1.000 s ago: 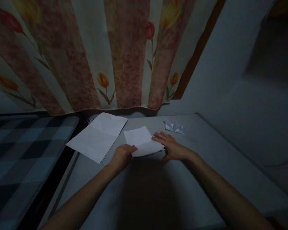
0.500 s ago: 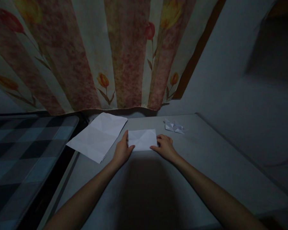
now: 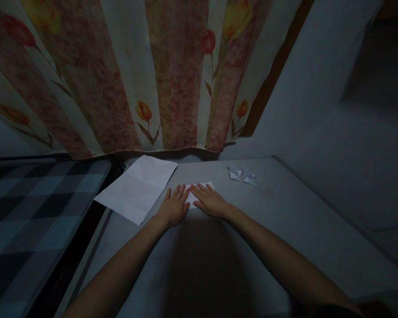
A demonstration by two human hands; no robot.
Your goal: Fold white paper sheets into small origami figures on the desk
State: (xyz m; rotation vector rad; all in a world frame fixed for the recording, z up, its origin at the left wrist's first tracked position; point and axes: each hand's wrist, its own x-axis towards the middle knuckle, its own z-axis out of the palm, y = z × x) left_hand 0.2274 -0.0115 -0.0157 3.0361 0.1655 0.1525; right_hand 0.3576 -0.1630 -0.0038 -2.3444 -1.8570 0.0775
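A small folded sheet of white paper (image 3: 193, 201) lies flat on the pale table (image 3: 272, 247) in front of me. My left hand (image 3: 174, 206) rests palm down over its left part, fingers spread. From the other side my right hand (image 3: 209, 199) lies flat across the paper's right part, its fingertips close to those of the left. Much of the paper is hidden beneath both hands; its far right corner and a strip between the hands show.
Larger creased white sheets (image 3: 135, 190) lie at the table's back left. A folded paper figure (image 3: 243, 175) sits at the back right. A checked mattress (image 3: 43, 229) stands left of the table, and a tulip-patterned curtain (image 3: 129, 79) hangs behind it.
Both hands have let go of the folded paper's side edges and moved inward on top of it. Their fingers are now laid flat, and the paper is down on the table.
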